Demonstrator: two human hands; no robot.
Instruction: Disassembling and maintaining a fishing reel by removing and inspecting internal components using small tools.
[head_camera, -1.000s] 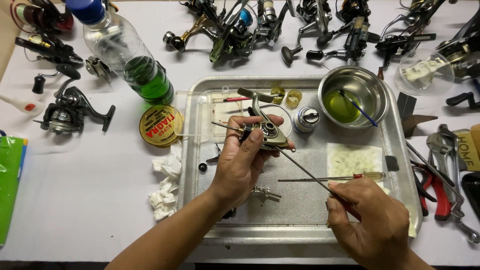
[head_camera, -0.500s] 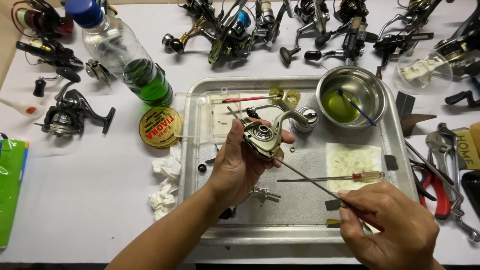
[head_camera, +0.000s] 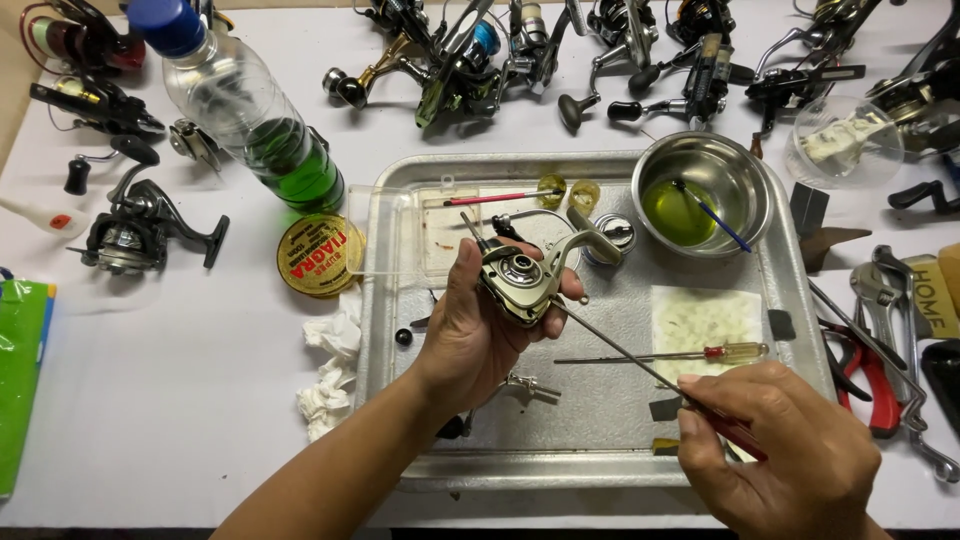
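Left hand (head_camera: 470, 335) lowered reel body (head_camera: 520, 282), screwdriver (head_camera: 640, 365) touching

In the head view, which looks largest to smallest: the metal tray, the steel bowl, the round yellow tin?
1. metal tray, by far the largest.
2. steel bowl.
3. round yellow tin, a little smaller than the bowl.

left hand (head_camera: 470, 335) holding reel body (head_camera: 522, 280), right hand (head_camera: 780, 455) holding screwdriver (head_camera: 640, 365)

A white desk (head_camera: 200, 420) fills nearly the whole view under bright, even light with only soft shadows. Its near edge runs along the bottom, where a dark strip shows below. At the far left corner a tan surface (head_camera: 12, 110) shows beyond the desk's edge.
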